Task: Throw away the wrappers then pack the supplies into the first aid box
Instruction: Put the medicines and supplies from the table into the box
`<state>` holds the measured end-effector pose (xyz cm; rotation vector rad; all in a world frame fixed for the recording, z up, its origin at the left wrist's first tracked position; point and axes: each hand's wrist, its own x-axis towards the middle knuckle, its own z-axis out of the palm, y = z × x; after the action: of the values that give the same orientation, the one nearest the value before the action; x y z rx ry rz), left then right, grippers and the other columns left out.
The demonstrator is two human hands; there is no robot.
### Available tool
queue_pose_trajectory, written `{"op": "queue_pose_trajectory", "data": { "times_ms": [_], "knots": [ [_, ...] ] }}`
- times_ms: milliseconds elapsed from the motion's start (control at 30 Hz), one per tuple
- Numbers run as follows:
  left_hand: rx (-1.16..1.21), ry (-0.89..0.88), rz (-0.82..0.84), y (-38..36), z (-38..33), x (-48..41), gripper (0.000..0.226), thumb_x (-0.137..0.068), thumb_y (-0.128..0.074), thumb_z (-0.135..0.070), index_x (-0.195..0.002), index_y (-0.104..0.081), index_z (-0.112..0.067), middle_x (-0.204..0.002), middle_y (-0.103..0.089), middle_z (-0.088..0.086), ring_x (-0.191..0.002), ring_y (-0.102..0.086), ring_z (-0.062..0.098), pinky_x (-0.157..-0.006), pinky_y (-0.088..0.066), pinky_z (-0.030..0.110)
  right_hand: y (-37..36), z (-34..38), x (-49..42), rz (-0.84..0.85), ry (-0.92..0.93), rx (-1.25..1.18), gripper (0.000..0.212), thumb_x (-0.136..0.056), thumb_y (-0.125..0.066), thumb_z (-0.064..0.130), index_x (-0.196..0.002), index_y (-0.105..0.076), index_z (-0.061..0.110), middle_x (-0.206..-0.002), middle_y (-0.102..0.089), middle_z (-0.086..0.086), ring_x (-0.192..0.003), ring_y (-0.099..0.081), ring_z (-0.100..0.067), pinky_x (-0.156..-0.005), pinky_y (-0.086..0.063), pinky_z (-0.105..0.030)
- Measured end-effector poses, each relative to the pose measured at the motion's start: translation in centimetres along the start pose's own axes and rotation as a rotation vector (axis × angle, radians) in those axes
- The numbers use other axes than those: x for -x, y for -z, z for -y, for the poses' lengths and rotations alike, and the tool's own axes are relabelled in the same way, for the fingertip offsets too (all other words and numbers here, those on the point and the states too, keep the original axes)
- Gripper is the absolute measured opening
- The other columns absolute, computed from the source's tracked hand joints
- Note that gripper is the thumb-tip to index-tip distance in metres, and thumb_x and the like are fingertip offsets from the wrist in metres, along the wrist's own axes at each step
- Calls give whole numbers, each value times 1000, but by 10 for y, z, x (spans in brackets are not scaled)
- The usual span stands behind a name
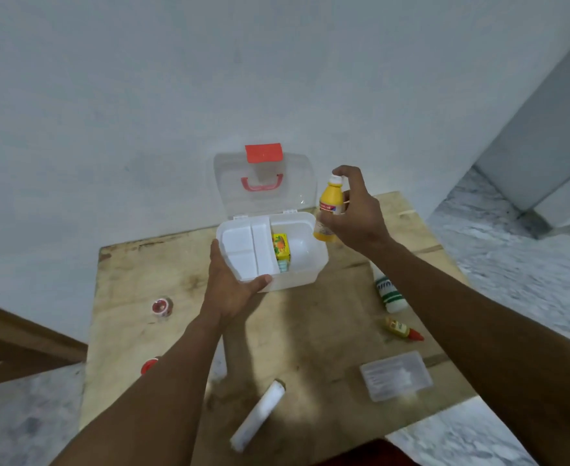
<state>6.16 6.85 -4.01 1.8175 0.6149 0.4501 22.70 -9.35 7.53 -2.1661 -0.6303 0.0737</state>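
One yellow bottle is gripped upright by the right hand above the open first aid box's right edge. Left hand fingers clasp the box's front-left corner on the table.

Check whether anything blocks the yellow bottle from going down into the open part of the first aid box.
Nothing visible does. The right hand holds the yellow bottle upright at the first aid box right rim; the lid stands open, and the yellow carton sits left of the free space.

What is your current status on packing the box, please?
Left hand steadies first aid box, lid open. Right hand holds yellow bottle above it. Nothing blocking.
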Motion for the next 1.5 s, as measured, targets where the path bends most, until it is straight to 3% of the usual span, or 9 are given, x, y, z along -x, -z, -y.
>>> {"op": "queue_pose_trajectory", "data": {
  "times_ms": [200, 300, 533, 700, 800, 933, 1067, 1267, 1500],
  "knots": [
    [24, -8, -30, -3, -2, 2, 93, -65, -90, -17, -135, -30, -26, -123, -52, -10, -110, -50, -8, -91, -49, 27, -20, -5, 5, 30, 71, -57, 56, -72, -70, 9, -113, -37, 27, -80, -59, 7, -75, -62, -24, -73, -56, -46],
    [42, 0, -43, -4, -4, 4, 94, -65, -89, -16, -137, -30, -27, -124, -52, -11, -111, -50, -9, -84, -48, 18, -30, -17, 3, 59, 134, -20, 57, -70, -73, 9, -113, -39, 24, -89, -62, -4, -74, -62, -27, -72, -56, -46],
    [95, -7, -1, -2, -7, 4, 94, -64, -85, -27, -140, -30, -24, -125, -50, -23, -116, -51, -7, -84, -48, 8, -54, -45, -6, 110, 218, 58, 62, -69, -74, 9, -118, -39, 26, -110, -58, -5, -91, -58, -27, -77, -54, -48],
    [92, -40, 16, -2, -7, 2, 90, -68, -84, -21, -140, -31, -16, -123, -51, -28, -121, -52, 0, -90, -49, 13, -62, -60, -8, 127, 291, 185, 62, -72, -73, 13, -115, -34, 31, -114, -60, -4, -99, -59, -29, -80, -50, -42],
    [85, -53, 25, -2, -7, 1, 89, -69, -84, -20, -141, -32, -15, -129, -52, -18, -123, -54, 8, -95, -51, 24, -68, -64, -10, 68, 308, 286, 62, -69, -76, 18, -114, -34, 30, -106, -64, -5, -96, -58, -32, -79, -45, -41],
    [85, -45, 28, -2, -10, 3, 85, -69, -83, -24, -138, -33, -18, -123, -52, -27, -120, -54, 2, -90, -51, 16, -74, -68, -17, 56, 279, 292, 53, -71, -75, 14, -115, -46, 19, -104, -65, -9, -92, -55, -36, -77, -47, -46],
    [82, -38, 30, 0, -10, 3, 88, -69, -83, -21, -141, -31, -18, -129, -52, -18, -123, -54, 7, -94, -52, 24, -77, -67, -24, 73, 328, 271, 48, -69, -74, 3, -112, -53, 4, -106, -65, -15, -89, -55, -40, -78, -45, -42],
    [102, -24, 7, -3, -12, 6, 87, -69, -83, -21, -139, -33, -19, -126, -54, -20, -119, -56, 4, -88, -51, 15, -82, -71, -27, 93, 335, 368, 50, -65, -73, -3, -104, -45, 6, -98, -58, -19, -88, -53, -39, -73, -40, -35],
    [106, -20, -9, -5, -12, 7, 85, -69, -83, -24, -138, -33, -21, -127, -55, -13, -119, -57, 9, -88, -52, 18, -81, -68, -31, 127, 305, 455, 46, -61, -73, -6, -102, -54, 2, -98, -50, -21, -88, -47, -36, -70, -35, -32]
  ]
}}
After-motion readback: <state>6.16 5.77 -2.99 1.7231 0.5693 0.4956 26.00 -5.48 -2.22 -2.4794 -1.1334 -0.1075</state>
